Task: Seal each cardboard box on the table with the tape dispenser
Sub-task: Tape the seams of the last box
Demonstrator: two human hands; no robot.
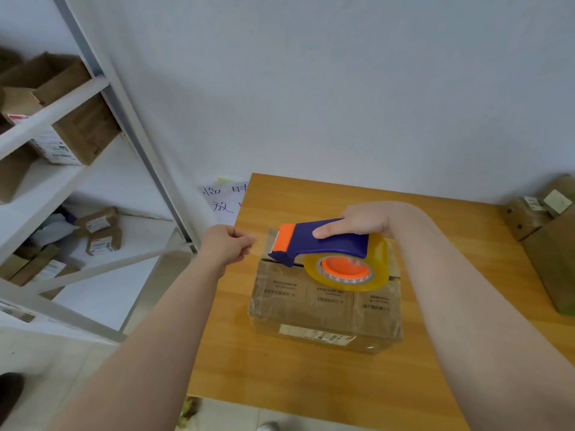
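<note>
A cardboard box (pixel 323 303) with printed flaps and a white label sits on the wooden table (pixel 280 377). Above its top seam my right hand (pixel 364 222) grips the blue and orange tape dispenser (pixel 317 244), which carries a roll of clear yellowish tape (pixel 373 275). Its orange front end is at the box's left edge. My left hand (pixel 225 245) is just left of the box, fingers curled and pinching what looks like the clear tape end stretched from the dispenser. The seam under the dispenser is mostly hidden.
Another cardboard box (pixel 547 241) stands at the table's right edge. A white metal shelf rack (pixel 93 169) with several small boxes fills the left. A handwritten paper sign (pixel 222 200) hangs on the wall behind the table's left corner.
</note>
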